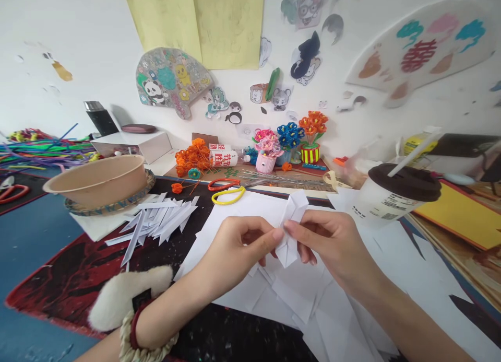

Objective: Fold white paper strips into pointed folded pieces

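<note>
Between my two hands is a small folded piece of white paper (290,227), creased lengthwise with pointed corners at its lower end. My left hand (246,241) pinches its left edge, thumb in front. On the right edge, my right hand (321,234) grips it between thumb and fingers. Some fingertips are hidden behind the paper. Below the hands lie loose white paper slips (301,289) on larger white sheets. Left of them, a heap of folded white paper strips (162,218) rests on a dark mat.
Scissors with red and yellow handles (228,195) lie beyond my hands. A lidded cup with a straw (395,192) stands right. A beige basin (97,179) is at left, near a white fuzzy object (125,296). Flower pots (269,158) line the back.
</note>
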Demonstrator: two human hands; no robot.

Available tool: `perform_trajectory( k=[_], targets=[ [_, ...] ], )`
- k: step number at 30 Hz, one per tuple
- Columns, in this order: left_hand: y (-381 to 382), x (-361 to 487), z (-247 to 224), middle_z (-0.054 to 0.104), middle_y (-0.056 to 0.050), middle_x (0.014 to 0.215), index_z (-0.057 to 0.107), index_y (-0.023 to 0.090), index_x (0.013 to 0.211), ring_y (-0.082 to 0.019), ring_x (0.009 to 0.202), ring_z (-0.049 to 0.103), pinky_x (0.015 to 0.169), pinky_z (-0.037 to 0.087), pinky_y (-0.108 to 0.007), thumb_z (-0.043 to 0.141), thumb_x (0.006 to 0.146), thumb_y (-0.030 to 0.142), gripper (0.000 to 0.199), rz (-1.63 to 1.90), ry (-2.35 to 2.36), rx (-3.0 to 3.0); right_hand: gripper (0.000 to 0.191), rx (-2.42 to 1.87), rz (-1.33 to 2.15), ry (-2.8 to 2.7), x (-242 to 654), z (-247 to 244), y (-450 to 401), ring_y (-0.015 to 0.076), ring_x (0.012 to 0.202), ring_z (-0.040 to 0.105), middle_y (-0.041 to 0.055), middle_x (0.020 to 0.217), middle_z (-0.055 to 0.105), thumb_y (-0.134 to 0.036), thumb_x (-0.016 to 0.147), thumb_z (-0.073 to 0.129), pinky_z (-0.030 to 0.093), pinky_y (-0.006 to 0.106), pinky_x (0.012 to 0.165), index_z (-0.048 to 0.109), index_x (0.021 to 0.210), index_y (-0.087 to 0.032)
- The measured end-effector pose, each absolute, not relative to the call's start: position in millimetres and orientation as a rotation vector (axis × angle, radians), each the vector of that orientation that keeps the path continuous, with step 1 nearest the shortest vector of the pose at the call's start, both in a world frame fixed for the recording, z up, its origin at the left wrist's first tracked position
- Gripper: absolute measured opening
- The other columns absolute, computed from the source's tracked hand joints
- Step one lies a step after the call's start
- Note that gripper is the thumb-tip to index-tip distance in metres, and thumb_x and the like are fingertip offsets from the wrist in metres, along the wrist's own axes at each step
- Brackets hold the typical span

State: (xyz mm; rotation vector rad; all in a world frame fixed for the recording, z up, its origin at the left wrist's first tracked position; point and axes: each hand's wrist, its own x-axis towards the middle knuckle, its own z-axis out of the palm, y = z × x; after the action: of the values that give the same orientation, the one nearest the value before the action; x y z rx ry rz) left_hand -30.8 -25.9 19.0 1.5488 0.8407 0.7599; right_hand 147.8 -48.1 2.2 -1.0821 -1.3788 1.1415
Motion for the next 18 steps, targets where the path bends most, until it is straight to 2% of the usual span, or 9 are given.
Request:
perform_trajectory(
  k=[8,18],
  targets=[
    [-25.1,-30.6,21.1,0.049,0.004,0.059,0.058,0.014,0.072,-0.007,0.053,0.044,0.050,0.037,-0.019,0.067,0.080,0.040,0.028,0.869,0.831,1.506,0.026,-1.031,1.381,-1.452,145.5,4.2,-49.3,0.0082,0.037,0.049,-0.0036,0.043,0.054,-0.037,0.078,0.072,0.035,0.019,0.036,0.065,0.064,-0.016],
    [-26.4,-29.9,18.5,0.050,0.003,0.060,0.056,0.014,0.069,-0.007,0.055,0.041,0.050,0.033,-0.019,0.069,0.079,0.037,0.028,0.883,0.840,1.465,0.030,-1.042,1.369,-1.466,145.7,2.2,-49.1,0.0080,0.035,0.047,-0.0029,0.041,0.055,-0.040,0.078,0.072,0.036,0.020,0.036,0.064,0.060,-0.016]
  ],
)
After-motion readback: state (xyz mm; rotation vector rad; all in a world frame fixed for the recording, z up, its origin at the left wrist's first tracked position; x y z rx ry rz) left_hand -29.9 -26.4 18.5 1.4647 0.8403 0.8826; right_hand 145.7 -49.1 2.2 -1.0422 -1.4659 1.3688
